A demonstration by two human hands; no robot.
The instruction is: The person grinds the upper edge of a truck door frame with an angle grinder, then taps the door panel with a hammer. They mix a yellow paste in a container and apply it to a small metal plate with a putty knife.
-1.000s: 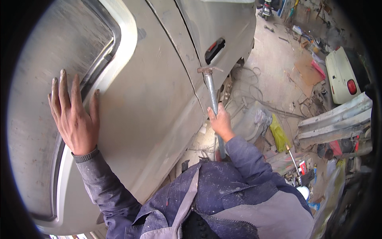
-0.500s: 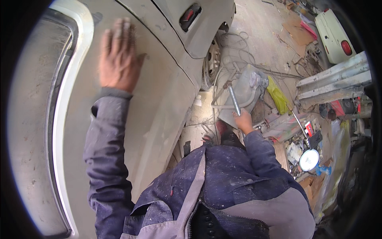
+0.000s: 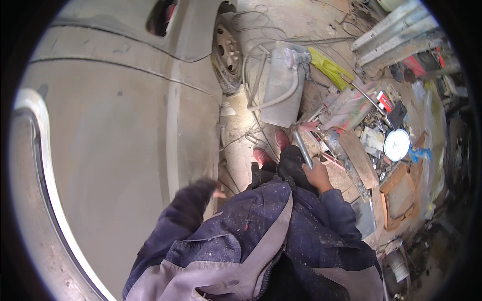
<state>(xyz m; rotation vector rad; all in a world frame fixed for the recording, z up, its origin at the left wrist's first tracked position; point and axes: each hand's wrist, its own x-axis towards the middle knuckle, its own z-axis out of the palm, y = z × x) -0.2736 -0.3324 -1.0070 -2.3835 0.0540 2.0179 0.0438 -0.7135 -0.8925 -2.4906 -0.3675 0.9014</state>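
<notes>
My right hand [image 3: 317,176] is wrapped round one end of a grey, round metal bar [image 3: 303,149], which slants up and away over the clutter by my feet. The bar's far end blends into the things behind it, so its full shape cannot be made out. My left hand [image 3: 219,192] is low in front of my body, beside the lower edge of the dull grey-beige car body [image 3: 110,130]. Its fingers are smeared by motion and mostly hidden behind the dark sleeve. It is off the car's panel.
A wheel [image 3: 227,52] shows under the car. A grey panel [image 3: 281,90] lies ahead with a pale hose [image 3: 281,98] across it. Cables [image 3: 271,30] trail over the floor. On the right are a yellow cloth [image 3: 329,67], a white round lid [image 3: 396,145], cardboard [image 3: 399,193] and metal beams [image 3: 396,35].
My left hand has left the car's panel and come down and right towards my body. My right hand, still round the bar, is slightly lower and farther right. The view has shifted.
</notes>
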